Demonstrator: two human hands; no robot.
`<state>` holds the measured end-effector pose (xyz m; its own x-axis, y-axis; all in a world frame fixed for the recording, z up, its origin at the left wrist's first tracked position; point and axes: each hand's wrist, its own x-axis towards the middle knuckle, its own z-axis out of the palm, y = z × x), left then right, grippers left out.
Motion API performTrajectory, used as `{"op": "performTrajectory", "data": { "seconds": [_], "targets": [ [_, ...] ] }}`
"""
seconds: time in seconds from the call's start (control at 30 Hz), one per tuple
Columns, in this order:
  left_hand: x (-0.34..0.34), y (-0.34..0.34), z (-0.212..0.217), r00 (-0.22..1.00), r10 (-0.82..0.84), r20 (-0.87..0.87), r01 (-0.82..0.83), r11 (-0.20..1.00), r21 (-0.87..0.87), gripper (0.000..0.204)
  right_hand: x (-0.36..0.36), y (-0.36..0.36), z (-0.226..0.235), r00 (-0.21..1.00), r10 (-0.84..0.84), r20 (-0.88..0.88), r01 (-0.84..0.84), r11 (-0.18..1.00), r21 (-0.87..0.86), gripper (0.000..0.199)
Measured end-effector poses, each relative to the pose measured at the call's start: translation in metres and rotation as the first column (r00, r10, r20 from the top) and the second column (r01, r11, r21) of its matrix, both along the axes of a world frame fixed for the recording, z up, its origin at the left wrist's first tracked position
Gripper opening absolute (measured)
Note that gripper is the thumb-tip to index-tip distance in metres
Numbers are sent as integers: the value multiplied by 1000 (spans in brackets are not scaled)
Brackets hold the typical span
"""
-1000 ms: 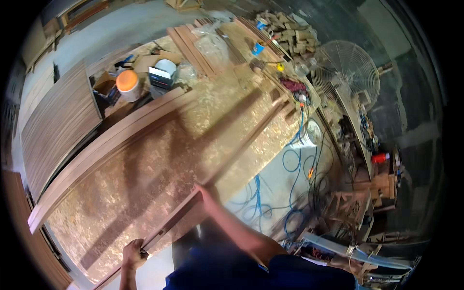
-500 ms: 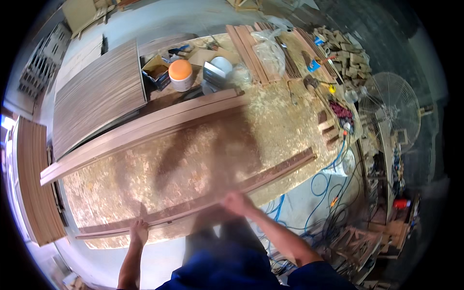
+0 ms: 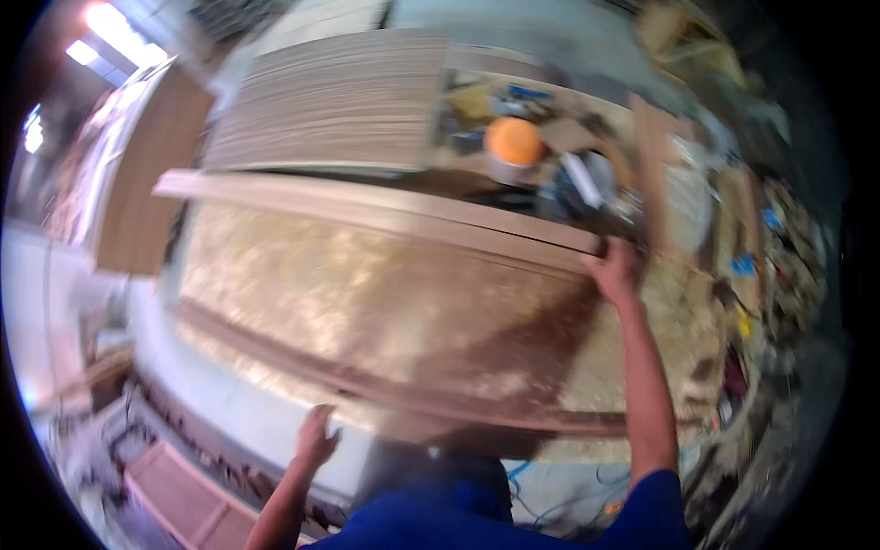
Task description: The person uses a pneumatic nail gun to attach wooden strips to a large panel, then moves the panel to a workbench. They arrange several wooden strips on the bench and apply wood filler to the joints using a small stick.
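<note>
My right hand [image 3: 616, 271] reaches across the worktable [image 3: 302, 266] and grips the right end of a long light-brown wooden board [image 3: 403, 213]. This board lies with others along the far side of the worktable, its fingers and thumb seen at the end corner. Just off the table's front edge, my left hand [image 3: 316, 437] hangs in the air with fingers apart, holding nothing. A long, thin dark-brown wooden strip [image 3: 394, 392] lies along the front of the table, beyond my left hand. The picture is smeared by motion.
Behind the boards lie a stack of wood-grain panels [image 3: 330, 101] and a white tub with an orange lid [image 3: 513, 147]. More strips [image 3: 653, 174] and plastic wrap [image 3: 686, 206] are at the far right. Another panel stack [image 3: 151, 174] stands left. Blue hoses [image 3: 522, 481] lie below the front edge.
My right hand has left the front strip and moved forward to the far boards' right end. My left hand has come off the strip. The view has turned left.
</note>
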<state>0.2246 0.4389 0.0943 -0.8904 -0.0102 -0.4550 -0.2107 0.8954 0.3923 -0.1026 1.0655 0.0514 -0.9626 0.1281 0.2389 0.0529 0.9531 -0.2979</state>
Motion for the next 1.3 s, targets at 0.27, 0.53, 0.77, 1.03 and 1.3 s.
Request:
{"op": "performTrajectory", "data": {
  "seconds": [0.27,0.53,0.77,1.03,1.3],
  "targets": [
    [-15,48,14,998,61,-30,-59,996,62,50,-68,43,-23,829,83,553,104,949,-297,57],
    [-216,56,-33,867,498,7,-413,711,569,46,-67,73,6,728,180,662,99,927,-361,47],
    [-401,51,-52,576,797,181,-559,222,799,48,-47,48,-21,835,123,537,139,896,-421,35],
    [-433,11,-111,234,972,-34,-752,203,628,59,6,-13,5,838,-48,543,63,998,-9,71],
    [-415,-55,-153,272,945,180,-666,50,744,43,-31,-33,1,763,266,589,-304,952,-36,91]
  ]
}}
